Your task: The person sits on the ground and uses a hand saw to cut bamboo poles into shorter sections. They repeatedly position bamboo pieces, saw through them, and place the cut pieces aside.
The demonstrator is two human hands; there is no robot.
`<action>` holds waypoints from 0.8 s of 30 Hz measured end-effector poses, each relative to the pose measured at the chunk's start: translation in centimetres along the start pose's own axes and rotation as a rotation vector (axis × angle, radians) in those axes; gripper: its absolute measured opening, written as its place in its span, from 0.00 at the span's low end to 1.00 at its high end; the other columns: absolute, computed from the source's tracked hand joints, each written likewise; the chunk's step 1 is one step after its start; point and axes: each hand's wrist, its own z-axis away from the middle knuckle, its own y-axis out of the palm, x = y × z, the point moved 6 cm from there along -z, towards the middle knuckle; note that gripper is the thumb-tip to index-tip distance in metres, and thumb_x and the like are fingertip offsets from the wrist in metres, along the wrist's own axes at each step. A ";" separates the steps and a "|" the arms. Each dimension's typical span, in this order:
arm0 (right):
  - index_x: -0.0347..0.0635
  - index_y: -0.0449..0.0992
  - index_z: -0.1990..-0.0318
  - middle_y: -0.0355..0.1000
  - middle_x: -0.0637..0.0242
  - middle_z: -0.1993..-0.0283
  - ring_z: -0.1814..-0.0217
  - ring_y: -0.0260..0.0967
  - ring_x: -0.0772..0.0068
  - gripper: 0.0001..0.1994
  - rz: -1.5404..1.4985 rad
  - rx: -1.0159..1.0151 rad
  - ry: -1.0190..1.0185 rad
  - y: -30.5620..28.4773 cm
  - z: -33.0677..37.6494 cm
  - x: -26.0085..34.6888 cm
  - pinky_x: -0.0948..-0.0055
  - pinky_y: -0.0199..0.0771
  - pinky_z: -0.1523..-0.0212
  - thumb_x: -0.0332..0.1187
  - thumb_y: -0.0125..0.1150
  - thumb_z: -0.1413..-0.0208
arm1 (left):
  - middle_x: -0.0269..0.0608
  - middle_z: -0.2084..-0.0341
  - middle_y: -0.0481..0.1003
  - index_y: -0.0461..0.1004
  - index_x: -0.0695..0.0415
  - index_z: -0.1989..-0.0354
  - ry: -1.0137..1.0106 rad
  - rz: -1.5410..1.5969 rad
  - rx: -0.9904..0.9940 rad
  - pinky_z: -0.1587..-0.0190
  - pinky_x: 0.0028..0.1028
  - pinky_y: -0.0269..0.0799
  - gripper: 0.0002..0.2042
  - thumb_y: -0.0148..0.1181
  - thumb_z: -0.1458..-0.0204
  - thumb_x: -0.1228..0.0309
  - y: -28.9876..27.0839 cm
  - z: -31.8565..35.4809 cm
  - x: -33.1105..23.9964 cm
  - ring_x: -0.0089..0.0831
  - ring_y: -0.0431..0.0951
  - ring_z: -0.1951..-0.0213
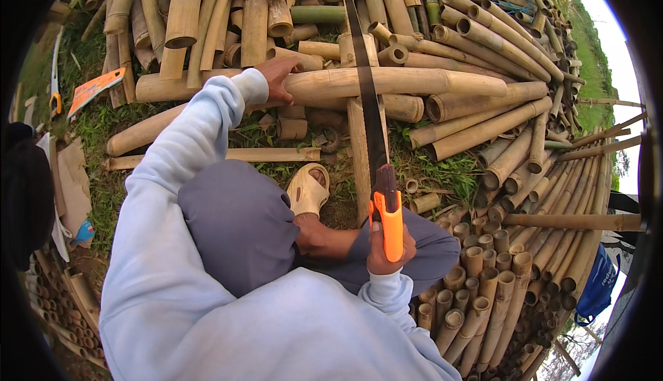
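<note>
My right hand [388, 248] is wrapped round the orange handle of a hand saw [392, 222]. The long dark blade points away from me and lies across a thick bamboo pole [421, 81]. How deep the teeth sit in the bamboo cannot be told. To the left of the blade, my left hand [280, 79] grips the same pole, thumb and fingers spread over its near side and top. The pole lies crosswise over an upright-looking wooden strip [359, 153], with another bamboo pole [407, 108] just under it.
Cut bamboo pieces [255, 29] are piled beyond the pole, and several stacks [476, 298] stand at the right. A split bamboo length [269, 154] lies on the grass near my sandalled foot [309, 189]. At the left are another saw [55, 77] and an orange sleeve [95, 91].
</note>
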 end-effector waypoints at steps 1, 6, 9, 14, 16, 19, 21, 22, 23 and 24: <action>0.31 0.79 0.62 0.75 0.62 0.74 0.76 0.74 0.69 0.06 -0.001 -0.003 0.003 0.1 0.1 -0.1 0.73 0.73 0.69 0.21 0.68 0.46 | 0.53 0.46 0.73 0.65 0.59 0.38 0.004 -0.132 -0.134 0.38 0.40 0.67 0.42 0.77 0.64 0.57 0.8 1.2 -1.5 0.48 0.73 0.42; 0.28 0.78 0.56 0.75 0.67 0.75 0.78 0.69 0.81 0.07 -0.081 0.056 0.003 1.6 0.1 -0.1 0.78 0.71 0.74 0.21 0.63 0.39 | 0.47 0.48 0.70 0.63 0.57 0.35 0.012 -0.467 -0.449 0.39 0.41 0.66 0.43 0.77 0.60 0.55 3.1 3.5 -4.6 0.45 0.72 0.43; 0.28 0.77 0.53 0.74 0.67 0.75 0.78 0.69 0.81 0.08 -0.080 0.097 0.063 2.7 -0.1 0.1 0.77 0.72 0.74 0.21 0.62 0.38 | 0.45 0.50 0.71 0.63 0.57 0.36 -0.060 -0.524 -0.384 0.41 0.40 0.68 0.41 0.77 0.59 0.56 3.5 3.0 -3.8 0.43 0.73 0.46; 0.29 0.80 0.50 0.79 0.63 0.69 0.70 0.77 0.74 0.12 -0.068 0.089 0.105 2.7 -0.5 -0.5 0.75 0.76 0.64 0.22 0.66 0.42 | 0.45 0.50 0.73 0.65 0.55 0.39 -0.097 -0.455 -0.210 0.42 0.40 0.70 0.38 0.76 0.58 0.57 2.6 1.3 -3.0 0.43 0.75 0.46; 0.30 0.80 0.50 0.80 0.62 0.66 0.68 0.78 0.73 0.13 -0.094 0.081 0.101 2.8 -0.6 -0.5 0.74 0.77 0.62 0.22 0.66 0.42 | 0.47 0.49 0.75 0.68 0.55 0.42 -0.068 -0.421 -0.237 0.40 0.42 0.71 0.34 0.75 0.57 0.55 2.2 1.3 -2.5 0.46 0.76 0.45; 0.30 0.80 0.50 0.81 0.62 0.64 0.67 0.79 0.72 0.14 -0.063 0.117 0.133 2.2 0.4 -0.5 0.73 0.77 0.61 0.22 0.66 0.43 | 0.49 0.49 0.77 0.69 0.55 0.44 -0.085 -0.310 -0.135 0.39 0.44 0.72 0.33 0.74 0.55 0.53 2.2 1.2 -2.7 0.49 0.77 0.44; 0.29 0.79 0.53 0.74 0.68 0.72 0.74 0.70 0.80 0.10 -0.012 0.105 -0.004 2.8 -0.2 0.9 0.78 0.69 0.70 0.22 0.65 0.40 | 0.51 0.50 0.78 0.69 0.55 0.43 -0.111 -0.258 -0.075 0.40 0.45 0.73 0.33 0.73 0.55 0.53 1.7 0.9 -2.4 0.51 0.77 0.44; 0.29 0.78 0.54 0.71 0.72 0.75 0.78 0.65 0.84 0.08 0.013 0.099 -0.072 3.0 -0.3 1.5 0.81 0.65 0.75 0.22 0.64 0.39 | 0.52 0.51 0.79 0.68 0.55 0.43 -0.117 -0.245 -0.065 0.41 0.45 0.73 0.33 0.73 0.55 0.53 1.7 0.9 -2.2 0.52 0.77 0.45; 0.29 0.78 0.54 0.71 0.72 0.75 0.78 0.65 0.84 0.08 0.000 0.109 -0.047 3.1 -0.2 1.1 0.81 0.66 0.75 0.22 0.64 0.39 | 0.52 0.52 0.79 0.68 0.55 0.44 -0.116 -0.232 -0.051 0.41 0.45 0.74 0.33 0.72 0.55 0.53 1.6 0.8 -2.2 0.52 0.78 0.46; 0.29 0.78 0.54 0.71 0.71 0.75 0.78 0.66 0.83 0.08 -0.012 0.118 -0.021 3.1 -0.1 0.5 0.80 0.66 0.75 0.22 0.64 0.39 | 0.53 0.52 0.79 0.68 0.55 0.44 -0.122 -0.232 -0.061 0.42 0.46 0.74 0.32 0.72 0.55 0.53 1.5 0.9 -2.3 0.53 0.78 0.46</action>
